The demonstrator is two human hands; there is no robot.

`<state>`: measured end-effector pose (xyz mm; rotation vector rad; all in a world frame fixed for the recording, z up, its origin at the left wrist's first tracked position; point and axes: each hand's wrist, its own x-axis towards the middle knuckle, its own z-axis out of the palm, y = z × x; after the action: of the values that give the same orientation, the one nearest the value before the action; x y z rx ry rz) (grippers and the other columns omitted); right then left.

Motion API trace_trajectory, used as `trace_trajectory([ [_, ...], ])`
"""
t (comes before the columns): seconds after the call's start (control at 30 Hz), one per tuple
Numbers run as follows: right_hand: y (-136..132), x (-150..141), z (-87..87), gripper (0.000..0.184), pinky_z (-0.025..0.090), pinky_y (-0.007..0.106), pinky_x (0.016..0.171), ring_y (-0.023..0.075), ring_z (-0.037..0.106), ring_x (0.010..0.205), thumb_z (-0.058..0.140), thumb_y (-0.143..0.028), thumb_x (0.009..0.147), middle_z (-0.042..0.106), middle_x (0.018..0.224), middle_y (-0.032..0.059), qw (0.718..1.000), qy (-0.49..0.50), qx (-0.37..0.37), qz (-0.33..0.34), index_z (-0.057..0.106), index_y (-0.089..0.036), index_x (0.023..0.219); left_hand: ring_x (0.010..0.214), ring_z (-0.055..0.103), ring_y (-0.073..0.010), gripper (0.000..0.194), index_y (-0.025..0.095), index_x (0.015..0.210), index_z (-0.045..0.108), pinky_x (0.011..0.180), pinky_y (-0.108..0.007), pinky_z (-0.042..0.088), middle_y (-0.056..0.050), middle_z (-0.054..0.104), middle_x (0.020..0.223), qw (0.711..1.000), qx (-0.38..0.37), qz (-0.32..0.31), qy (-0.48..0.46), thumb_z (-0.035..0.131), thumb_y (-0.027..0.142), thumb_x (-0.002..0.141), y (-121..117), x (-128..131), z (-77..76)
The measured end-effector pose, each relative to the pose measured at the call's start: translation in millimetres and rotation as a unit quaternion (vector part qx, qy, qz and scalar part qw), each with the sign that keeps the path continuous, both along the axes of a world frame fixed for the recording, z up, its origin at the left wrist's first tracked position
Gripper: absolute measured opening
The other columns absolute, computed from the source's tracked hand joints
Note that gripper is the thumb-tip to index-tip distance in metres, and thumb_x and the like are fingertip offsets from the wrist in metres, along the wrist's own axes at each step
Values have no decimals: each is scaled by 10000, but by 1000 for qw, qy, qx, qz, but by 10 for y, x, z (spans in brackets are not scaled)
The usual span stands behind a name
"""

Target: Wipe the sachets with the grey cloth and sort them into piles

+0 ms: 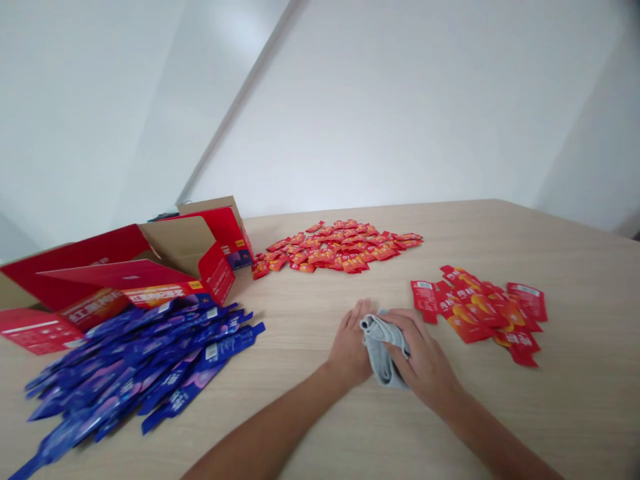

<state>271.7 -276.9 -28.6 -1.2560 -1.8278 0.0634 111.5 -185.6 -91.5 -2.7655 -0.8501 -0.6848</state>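
Note:
A folded grey cloth (381,360) is in my right hand (429,363), whose thumb and fingers are closed round it. My left hand (349,347) is just to the left, low over the table, with its fingers stretched out and pointing away from me. The cloth overlaps the left hand's inner side, so part of that palm and thumb is hidden. Right of the hands lies a small heap of red and orange sachets (467,307). Farther back spreads a larger pile of the same small red sachets (345,247).
At the left, long blue packets (150,360) lie in a loose pile. Behind them stand open red cardboard boxes (100,267) with their flaps up, and another red box (220,227) farther back. The pale wooden table (310,440) reaches a white wall (400,100).

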Motion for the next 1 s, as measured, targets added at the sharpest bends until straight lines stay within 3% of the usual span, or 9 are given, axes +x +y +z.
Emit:
trace_trajectory([
  [0.1,-4,-19,-50,323,557,399,985,243,621,1183,507,-308,1000,603,1262,87,1000,3,2,2,510,-290,1323,1550,213,-349,634,59,1522,389,1212,-501,304,-247,255,1645,986,-24,166,-21,555,331,973,474,-213,51],
  [0.23,-11,-36,-99,328,546,385,994,230,618,1187,521,-321,994,609,1259,66,1000,2,-2,-5,522,-296,1321,1509,282,-367,602,145,1502,436,1202,-591,277,-182,305,1632,945,-56,319,-50,608,389,979,1177,-488,110],
  [0.37,0,-25,-128,327,556,382,974,231,626,1181,510,-325,996,620,1261,63,1000,0,-2,-15,530,-300,1321,1399,440,-344,522,199,1432,518,1141,-610,363,-132,425,1551,916,-89,385,-69,638,422,975,1694,-664,126],
  [0.5,40,3,-141,299,561,370,967,219,639,1162,506,-314,1002,626,1243,63,1000,-11,-8,-17,528,-295,1299,1331,509,-322,487,190,1401,540,1098,-581,426,-131,487,1490,903,-118,405,-83,631,421,981,1992,-722,121],
  [0.7,100,30,-153,286,566,376,960,222,635,1184,494,-321,1015,623,1254,69,999,-20,-28,-14,526,-297,1298,1323,516,-319,487,191,1401,539,1093,-578,431,-129,493,1483,905,-139,397,-65,630,422,982,2046,-765,82],
  [1.0,212,115,-242,274,526,448,1005,255,617,1180,470,-399,1027,625,1243,89,998,7,-48,-28,532,-271,1261,1326,508,-319,478,193,1387,550,1096,-574,424,-128,491,1483,903,-126,405,-68,628,432,981,1594,-839,180],
])
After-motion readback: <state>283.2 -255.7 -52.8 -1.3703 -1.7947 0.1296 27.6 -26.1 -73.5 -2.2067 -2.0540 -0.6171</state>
